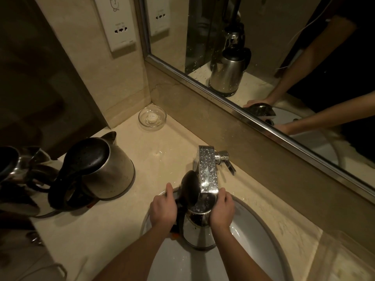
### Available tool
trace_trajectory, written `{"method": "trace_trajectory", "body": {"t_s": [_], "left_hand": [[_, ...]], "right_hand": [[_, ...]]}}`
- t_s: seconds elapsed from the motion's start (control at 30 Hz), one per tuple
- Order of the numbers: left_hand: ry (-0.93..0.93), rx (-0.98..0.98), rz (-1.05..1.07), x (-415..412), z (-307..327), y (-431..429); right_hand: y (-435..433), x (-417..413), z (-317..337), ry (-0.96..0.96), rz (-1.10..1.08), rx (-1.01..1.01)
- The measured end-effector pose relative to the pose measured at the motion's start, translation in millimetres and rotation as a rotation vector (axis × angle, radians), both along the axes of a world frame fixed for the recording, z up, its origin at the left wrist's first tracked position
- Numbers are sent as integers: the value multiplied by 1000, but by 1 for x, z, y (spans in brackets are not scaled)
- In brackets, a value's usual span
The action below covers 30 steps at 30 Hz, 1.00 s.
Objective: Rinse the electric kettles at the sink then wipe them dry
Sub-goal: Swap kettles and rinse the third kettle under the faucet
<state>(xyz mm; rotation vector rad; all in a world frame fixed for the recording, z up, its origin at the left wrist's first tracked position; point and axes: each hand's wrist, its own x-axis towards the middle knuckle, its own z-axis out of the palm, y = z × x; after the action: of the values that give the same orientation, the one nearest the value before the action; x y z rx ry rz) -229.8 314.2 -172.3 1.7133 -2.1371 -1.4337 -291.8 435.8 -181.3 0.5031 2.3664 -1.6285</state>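
Head view: our left hand [163,209] and right hand [222,210] curl fingers [223,194] round the kettle [199,234] under the tap [207,169]; we judge rinsing underway, wiping still undone.

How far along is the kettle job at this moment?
Possibly done: the closed steel kettle with black lid on the beige counter carries droplets, so it is perhaps rinsed, but not wiped. In hand: the left hand and the right hand grip the open-lidded steel kettle under the chrome faucet, over the white sink. Left: wiping them dry.
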Motion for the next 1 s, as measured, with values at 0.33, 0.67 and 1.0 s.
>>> {"method": "trace_trajectory", "body": {"t_s": [0.33, 0.67, 1.0], "left_hand": [[-14, -17, -1, -1, -1, 0], [-3, -12, -6, 0, 0, 0], [-30, -51, -76, 2, -1, -3]], "right_hand": [[0, 0, -3, 1, -2, -1], [0, 0, -5, -14, -3, -2], [0, 0, -7, -15, -3, 12]]}}
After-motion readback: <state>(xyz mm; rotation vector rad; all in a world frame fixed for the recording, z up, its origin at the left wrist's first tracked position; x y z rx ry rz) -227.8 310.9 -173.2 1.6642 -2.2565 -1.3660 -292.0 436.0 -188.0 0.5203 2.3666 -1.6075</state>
